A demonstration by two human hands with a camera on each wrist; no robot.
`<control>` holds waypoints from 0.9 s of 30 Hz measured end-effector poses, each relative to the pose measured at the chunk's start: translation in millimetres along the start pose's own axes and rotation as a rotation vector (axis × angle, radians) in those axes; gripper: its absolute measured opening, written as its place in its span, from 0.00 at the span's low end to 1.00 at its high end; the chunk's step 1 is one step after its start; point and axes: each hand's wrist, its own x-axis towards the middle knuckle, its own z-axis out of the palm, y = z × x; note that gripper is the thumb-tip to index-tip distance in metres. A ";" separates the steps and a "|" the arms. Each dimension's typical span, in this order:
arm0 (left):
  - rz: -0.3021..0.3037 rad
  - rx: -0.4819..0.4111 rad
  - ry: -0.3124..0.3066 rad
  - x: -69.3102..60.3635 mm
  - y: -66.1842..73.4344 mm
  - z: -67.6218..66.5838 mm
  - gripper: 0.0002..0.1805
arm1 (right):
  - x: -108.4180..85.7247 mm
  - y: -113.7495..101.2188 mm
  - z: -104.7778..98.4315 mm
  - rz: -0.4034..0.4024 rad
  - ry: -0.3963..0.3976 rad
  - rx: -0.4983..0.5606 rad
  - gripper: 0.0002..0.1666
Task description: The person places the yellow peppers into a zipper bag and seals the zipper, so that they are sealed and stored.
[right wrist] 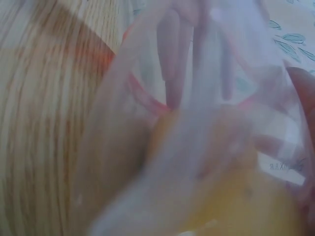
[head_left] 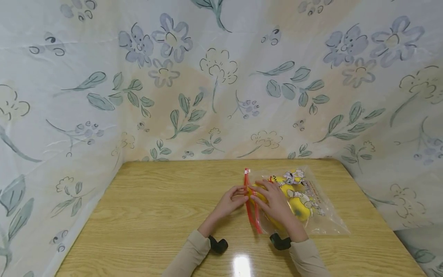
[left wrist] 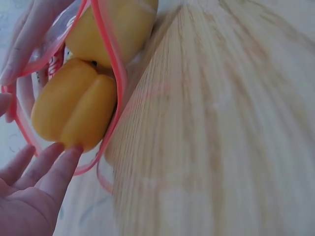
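Observation:
A clear zip bag [head_left: 325, 221] with red closure strips lies on the table, with several yellow bell peppers [head_left: 299, 207] inside. One yellow bell pepper [left wrist: 74, 105] sits in the mouth of the bag, framed by its red rim [left wrist: 120, 73]. My left hand [head_left: 230, 202] is at this opening, its nearly straight fingers touching the pepper's outer end. My right hand [head_left: 277, 202] lies over the bag and holds the upper rim near the opening. Through the blurred plastic in the right wrist view, fingers [right wrist: 170, 49] show beyond the mouth.
The wood-grain table [head_left: 155, 200] extends left of the bag. Floral fabric [head_left: 221, 96] hangs behind the table and at both sides. Black wrist mounts [head_left: 218, 245] are on both wrists. Printed figures [head_left: 294, 177] cover part of the bag.

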 end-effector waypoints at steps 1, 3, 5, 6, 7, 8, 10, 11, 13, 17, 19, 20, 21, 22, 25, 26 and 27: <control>-0.008 -0.008 0.006 1.6 -3.1 0.1 0.25 | -0.2 0.0 0.2 0.003 -0.003 -0.002 0.21; -0.031 -0.042 0.013 4.0 -7.1 0.6 0.26 | -0.3 -0.6 -0.1 0.007 -0.005 -0.003 0.21; -0.044 -0.071 0.017 5.1 -8.1 1.5 0.27 | -0.1 -0.9 -0.1 0.007 -0.004 -0.007 0.21; -0.046 -0.092 0.017 5.3 -7.9 1.9 0.27 | 0.1 -0.9 0.2 0.007 -0.002 -0.010 0.21; -0.046 -0.110 0.019 5.7 -7.6 2.5 0.28 | 0.3 -1.3 0.1 0.006 0.000 -0.008 0.21; -0.048 -0.133 0.017 5.9 -7.3 3.1 0.28 | 0.6 -1.9 -0.3 0.004 0.004 -0.007 0.21; -0.061 -0.162 0.012 6.2 -7.2 3.9 0.29 | 0.8 -2.9 -0.4 0.005 0.009 -0.008 0.20; -0.066 -0.179 0.008 6.3 -7.3 4.4 0.30 | 0.8 -3.3 -0.4 0.006 0.012 -0.008 0.20; -0.074 -0.208 0.000 6.4 -8.6 5.0 0.31 | 0.7 -4.5 -1.0 0.014 0.010 -0.008 0.20; -0.066 -0.242 -0.016 5.6 -11.1 5.9 0.34 | 0.3 -4.9 -0.3 0.026 0.002 -0.024 0.20; -0.060 -0.243 -0.018 5.3 -11.6 6.3 0.35 | 0.3 -5.0 0.2 0.026 0.001 -0.028 0.20; -0.063 -0.242 -0.019 5.2 -11.3 6.4 0.36 | 0.3 -5.0 0.4 0.024 0.001 -0.029 0.20; -0.066 -0.242 -0.021 5.0 -11.0 6.5 0.36 | 0.3 -5.2 0.5 0.024 0.002 -0.028 0.20; -0.064 -0.240 -0.021 4.8 -10.6 6.7 0.36 | 0.3 -5.1 0.7 0.023 0.003 -0.028 0.20; -0.075 -0.222 -0.025 1.4 -2.3 7.7 0.34 | 0.4 -5.7 0.7 0.024 -0.003 -0.026 0.20; -0.076 -0.217 -0.024 1.2 -1.8 8.0 0.34 | 0.6 -5.9 0.6 0.025 -0.006 -0.027 0.20; -0.077 -0.213 -0.023 1.2 -1.2 8.4 0.33 | 0.6 -6.3 0.6 0.027 -0.009 -0.027 0.20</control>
